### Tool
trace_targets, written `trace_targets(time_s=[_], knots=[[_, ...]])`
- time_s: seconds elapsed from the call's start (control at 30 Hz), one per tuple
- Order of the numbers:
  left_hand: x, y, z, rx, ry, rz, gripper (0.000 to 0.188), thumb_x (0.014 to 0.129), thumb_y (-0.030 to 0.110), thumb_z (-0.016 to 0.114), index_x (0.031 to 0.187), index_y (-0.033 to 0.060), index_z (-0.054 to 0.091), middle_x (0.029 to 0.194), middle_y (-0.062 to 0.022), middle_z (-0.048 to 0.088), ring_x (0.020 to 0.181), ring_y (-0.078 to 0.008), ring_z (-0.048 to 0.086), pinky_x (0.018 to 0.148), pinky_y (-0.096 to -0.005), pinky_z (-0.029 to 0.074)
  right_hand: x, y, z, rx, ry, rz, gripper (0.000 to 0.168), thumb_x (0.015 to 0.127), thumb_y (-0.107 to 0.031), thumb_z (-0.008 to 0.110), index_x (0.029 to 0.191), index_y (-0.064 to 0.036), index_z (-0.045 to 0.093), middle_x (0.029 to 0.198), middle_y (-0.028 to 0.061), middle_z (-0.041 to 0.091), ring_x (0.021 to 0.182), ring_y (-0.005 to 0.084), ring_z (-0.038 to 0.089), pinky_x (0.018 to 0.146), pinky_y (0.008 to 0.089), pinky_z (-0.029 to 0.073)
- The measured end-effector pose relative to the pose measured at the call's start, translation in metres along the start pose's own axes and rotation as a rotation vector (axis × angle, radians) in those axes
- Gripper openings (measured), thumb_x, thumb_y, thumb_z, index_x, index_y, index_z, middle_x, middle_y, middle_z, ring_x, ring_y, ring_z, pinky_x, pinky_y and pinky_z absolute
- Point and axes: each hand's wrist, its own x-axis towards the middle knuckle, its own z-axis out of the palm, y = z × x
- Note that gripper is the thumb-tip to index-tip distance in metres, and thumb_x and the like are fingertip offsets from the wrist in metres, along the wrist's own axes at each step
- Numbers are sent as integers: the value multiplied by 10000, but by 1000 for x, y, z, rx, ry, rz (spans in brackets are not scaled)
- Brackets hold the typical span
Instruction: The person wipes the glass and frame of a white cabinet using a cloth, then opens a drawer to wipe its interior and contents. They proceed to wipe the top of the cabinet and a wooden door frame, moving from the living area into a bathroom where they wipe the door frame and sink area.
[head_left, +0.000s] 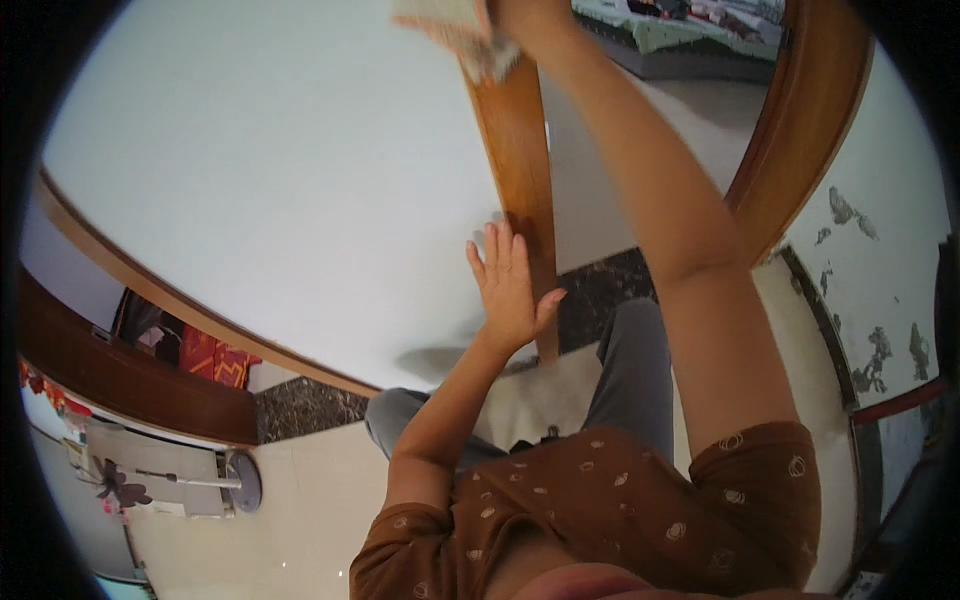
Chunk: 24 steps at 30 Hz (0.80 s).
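Note:
My right hand (529, 22) is raised at the top edge of the view, partly cut off, and holds a light cloth (457, 34) with orange edging. The cloth lies over the upper part of a brown wooden door frame (514, 135) beside a white wall (277, 165). Lower down, my left hand (510, 289) rests with spread fingers on the white surface close to the wood, with nothing in it. Blur hides the fingers of my right hand.
To the right, a doorway with a wooden frame (799, 142) shows a bed (705, 45) beyond. A dark stone threshold (611, 289) crosses the pale tiled floor (262, 517). A standing fan (180, 480) is at lower left. The right wall (892, 247) has peeling patches.

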Motion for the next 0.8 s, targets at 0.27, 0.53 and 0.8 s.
trace_targets(time_s=[0.27,0.53,0.8], knots=[[37,10,-7,-2,167,128,895,959,562,472,1546,-65,218,1611,-310,201,1501,-498,146,1185,-621,21,-307,-34,-151,693,-407,599,801,868,-414,714,1446,-17,325,1336,174,504,1266,326,494,1110,424,345],[122,24,22,514,192,83,774,1008,410,513,1587,6,195,1646,-254,145,1531,-387,129,1220,-519,79,-435,-95,-257,332,-1241,1285,272,872,-156,607,1067,32,589,1011,272,654,992,442,643,847,455,517],[110,-6,50,494,251,107,869,820,442,672,1557,104,359,1611,-353,119,1485,-564,73,1158,-692,55,-499,-79,-265,183,-1912,-96,153,818,-183,646,844,-102,773,1000,96,740,915,267,662,872,393,481]])
